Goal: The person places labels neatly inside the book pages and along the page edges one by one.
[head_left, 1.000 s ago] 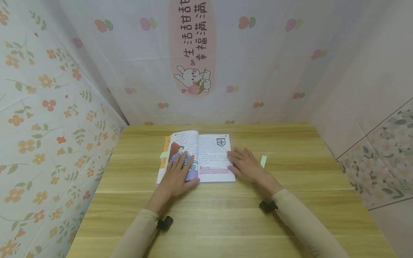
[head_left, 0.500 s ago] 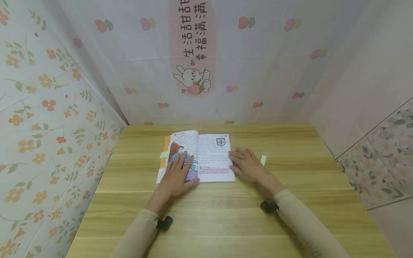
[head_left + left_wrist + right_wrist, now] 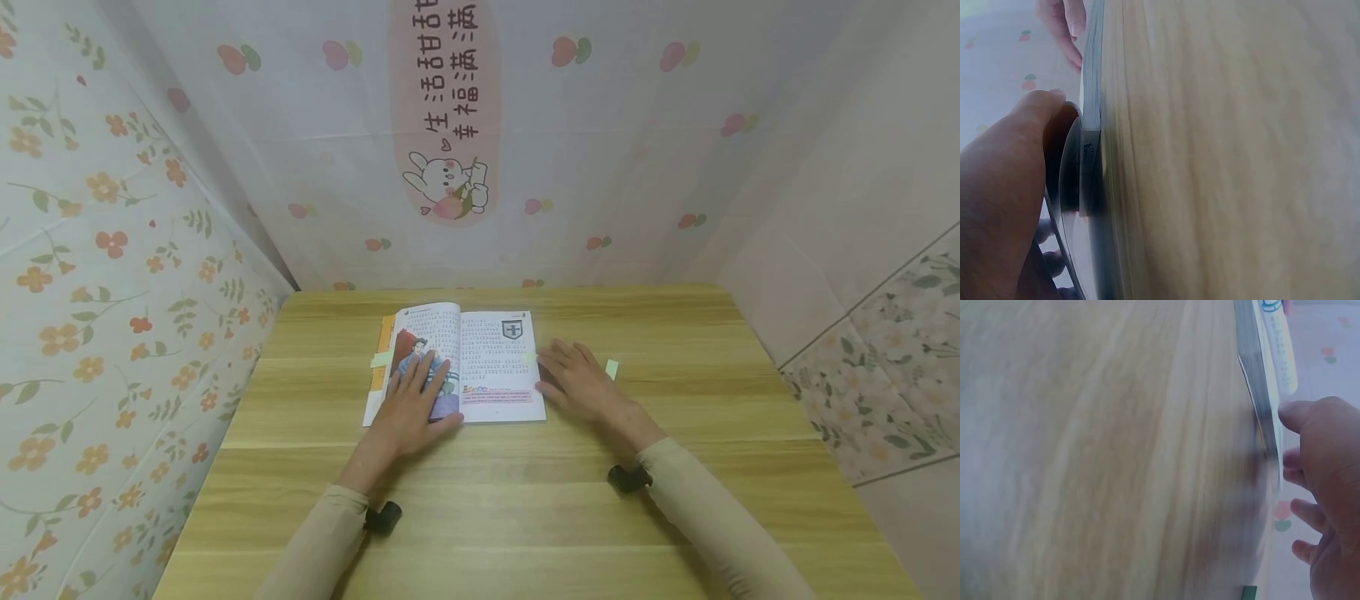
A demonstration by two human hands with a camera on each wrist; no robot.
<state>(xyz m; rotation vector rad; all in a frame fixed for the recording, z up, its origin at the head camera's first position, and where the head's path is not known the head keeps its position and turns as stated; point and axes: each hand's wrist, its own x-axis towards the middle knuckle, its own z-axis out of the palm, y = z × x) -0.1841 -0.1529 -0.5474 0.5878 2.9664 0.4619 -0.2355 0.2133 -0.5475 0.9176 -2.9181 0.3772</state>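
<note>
An open book (image 3: 491, 346) lies on the table, its left page (image 3: 438, 321) bowed up and showing a coloured drawing of a seated figure. My left hand (image 3: 408, 412) rests on that page with fingers spread, its thumb near the lower end of the fold. In the left wrist view the page bends under the left thumb (image 3: 1035, 112), above the book's thick edge (image 3: 1092, 94). My right hand (image 3: 585, 387) is at the right page's outer edge, fingers loosely extended and gripping nothing. The right wrist view has the right thumb tip (image 3: 1291, 415) close beside the page edge (image 3: 1260, 375).
A pale green strip (image 3: 381, 360) lies across the orange margin (image 3: 386, 333) at the book's left side. Another green strip (image 3: 612, 369) is on the wooden table (image 3: 487, 508) just beyond my right hand. A printed curtain (image 3: 637, 167) hangs behind the table's back edge.
My right hand has slid slightly to the right, its fingertips moving from over the right page to its outer edge. The left hand and the book stay put.
</note>
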